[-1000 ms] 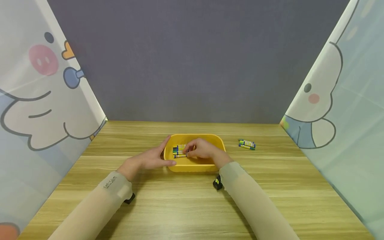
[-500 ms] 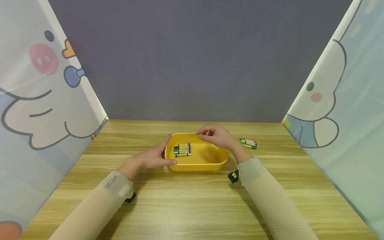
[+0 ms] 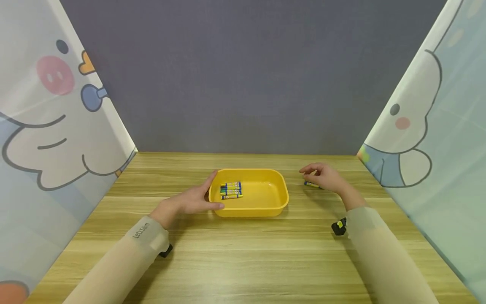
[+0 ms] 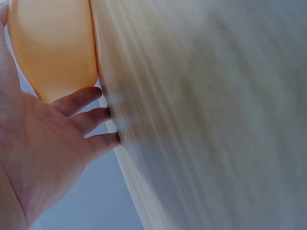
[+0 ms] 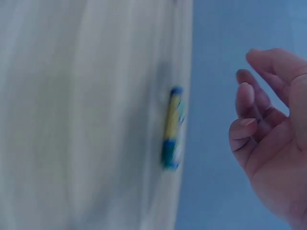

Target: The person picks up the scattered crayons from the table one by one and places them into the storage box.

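Note:
A yellow plastic tray [image 3: 262,198] sits mid-table with several crayons [image 3: 231,191] lying side by side in its left part. At the tray's left end, my left hand [image 3: 191,199] is spread, with the thumb over the front rim and the index finger toward the back corner. The left wrist view shows its other fingers [image 4: 76,102] extended by the tray's end wall. My right hand [image 3: 324,177] is over the loose crayons at the right, fingers loosely bent and holding nothing. One crayon [image 5: 172,127] shows below it; the hand hides others in the head view.
The wooden table [image 3: 228,261] runs back to a dark grey wall panel [image 3: 243,84]. Cartoon-printed sheets [image 3: 421,169] stand along both sides. A black device [image 3: 339,227] is at my right wrist.
My right hand has left the crayons in the tray, crossed over the rim and moved right to the loose crayons. My left hand stays at the tray's left end.

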`<state>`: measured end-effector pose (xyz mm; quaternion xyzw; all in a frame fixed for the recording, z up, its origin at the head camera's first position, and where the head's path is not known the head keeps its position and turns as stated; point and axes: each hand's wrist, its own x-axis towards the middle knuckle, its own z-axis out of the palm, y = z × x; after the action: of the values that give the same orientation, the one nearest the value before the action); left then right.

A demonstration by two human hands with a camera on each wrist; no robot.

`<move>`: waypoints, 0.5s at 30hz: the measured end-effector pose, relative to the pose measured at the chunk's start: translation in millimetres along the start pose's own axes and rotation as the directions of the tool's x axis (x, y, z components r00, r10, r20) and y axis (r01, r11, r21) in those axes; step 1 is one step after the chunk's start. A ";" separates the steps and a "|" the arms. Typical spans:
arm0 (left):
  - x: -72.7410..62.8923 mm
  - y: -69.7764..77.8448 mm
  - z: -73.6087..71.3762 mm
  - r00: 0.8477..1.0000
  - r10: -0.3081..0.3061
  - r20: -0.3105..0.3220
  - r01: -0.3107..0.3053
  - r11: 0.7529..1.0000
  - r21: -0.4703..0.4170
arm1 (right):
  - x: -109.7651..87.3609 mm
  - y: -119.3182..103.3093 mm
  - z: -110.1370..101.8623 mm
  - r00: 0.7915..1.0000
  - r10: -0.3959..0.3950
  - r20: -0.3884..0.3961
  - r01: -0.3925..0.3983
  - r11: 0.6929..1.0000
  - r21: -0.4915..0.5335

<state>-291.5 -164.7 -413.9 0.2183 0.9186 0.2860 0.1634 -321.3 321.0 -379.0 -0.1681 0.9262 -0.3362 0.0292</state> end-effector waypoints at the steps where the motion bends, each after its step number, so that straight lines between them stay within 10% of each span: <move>1: -0.2 0.2 0.0 1.000 0.003 0.000 -0.003 1.000 0.000 | -2.7 6.1 -1.8 1.000 0.004 0.004 -0.004 1.000 -0.018; 15: -0.2 0.9 -0.3 1.000 0.009 0.016 -0.008 0.999 -0.049 | -27.9 49.8 -9.2 0.999 0.035 0.018 -0.033 0.994 -0.104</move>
<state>-291.2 -164.3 -413.1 0.2203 0.9091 0.3074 0.1747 -311.1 371.6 -405.0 -0.1567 0.9449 -0.2854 0.0352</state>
